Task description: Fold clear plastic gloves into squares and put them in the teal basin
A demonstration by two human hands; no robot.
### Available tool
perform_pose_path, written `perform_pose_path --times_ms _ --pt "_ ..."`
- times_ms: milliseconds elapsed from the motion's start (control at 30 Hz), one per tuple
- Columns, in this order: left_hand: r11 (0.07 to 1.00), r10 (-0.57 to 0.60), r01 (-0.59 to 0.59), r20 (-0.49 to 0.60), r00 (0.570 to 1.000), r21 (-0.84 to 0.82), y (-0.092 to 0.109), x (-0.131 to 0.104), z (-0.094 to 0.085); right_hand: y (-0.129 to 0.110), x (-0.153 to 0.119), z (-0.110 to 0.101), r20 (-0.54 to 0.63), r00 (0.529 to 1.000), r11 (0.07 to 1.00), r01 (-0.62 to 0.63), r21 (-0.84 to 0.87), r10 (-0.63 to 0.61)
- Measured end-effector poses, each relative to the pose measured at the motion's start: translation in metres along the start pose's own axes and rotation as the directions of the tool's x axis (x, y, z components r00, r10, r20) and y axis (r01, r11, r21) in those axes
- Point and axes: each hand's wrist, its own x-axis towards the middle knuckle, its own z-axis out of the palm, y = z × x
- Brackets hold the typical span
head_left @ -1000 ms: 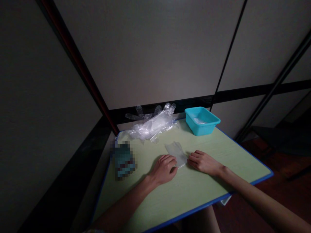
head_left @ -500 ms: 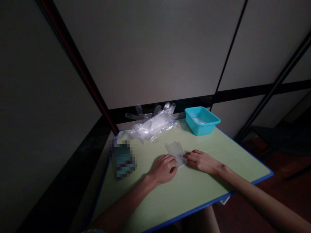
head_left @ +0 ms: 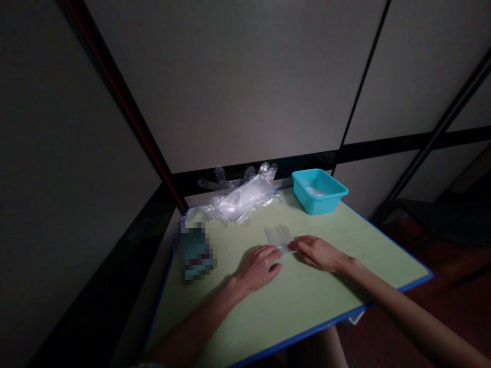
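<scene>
A small folded piece of clear plastic, by its look a disposable glove (head_left: 278, 236), lies on the pale green table between my two hands. My left hand (head_left: 261, 267) rests at its lower left corner, curled fingertips pressing the near edge and the thumb apart below. At the lower right corner, my right hand (head_left: 315, 253) has its fingers closed on the same edge; the fingertips are partly hidden. Behind them, a loose pile of clear disposable gloves (head_left: 240, 199) spreads along the back of the table, some fingers sticking up against the wall.
A turquoise plastic basin (head_left: 324, 203) stands at the back right corner with some clear plastic inside. To the left lies a blurred-out dark green packet (head_left: 196, 253). The table (head_left: 307, 306) has a blue edge and stands against light panels (head_left: 245, 82) with dark strips.
The glove's near edge has been folded away from me, so the piece looks shorter. My right fingers have shifted slightly left, while the left thumb has straightened a little.
</scene>
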Motion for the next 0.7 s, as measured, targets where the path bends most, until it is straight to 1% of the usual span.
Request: perform_pose_path --times_ms 133,333,500,700 --pt "0.999 -0.015 0.015 -0.002 1.000 -0.030 -0.001 0.002 0.001 0.001 0.000 -0.002 0.013 1.000 0.998 -0.021 0.052 0.020" --pt "0.995 -0.041 0.040 -0.008 0.999 -0.089 -0.002 0.003 0.001 0.007 0.000 0.002 -0.002 1.000 0.994 0.004 0.111 -0.004" --pt "0.982 -0.080 0.077 -0.009 0.997 -0.172 -0.001 0.002 0.000 0.010 0.005 0.005 -0.005 1.000 0.979 0.017 0.201 -0.017" --pt "0.935 -0.163 0.151 -0.009 0.987 -0.320 0.000 0.004 -0.002 0.011 0.011 0.003 0.011 0.991 0.935 -0.130 0.331 0.134"
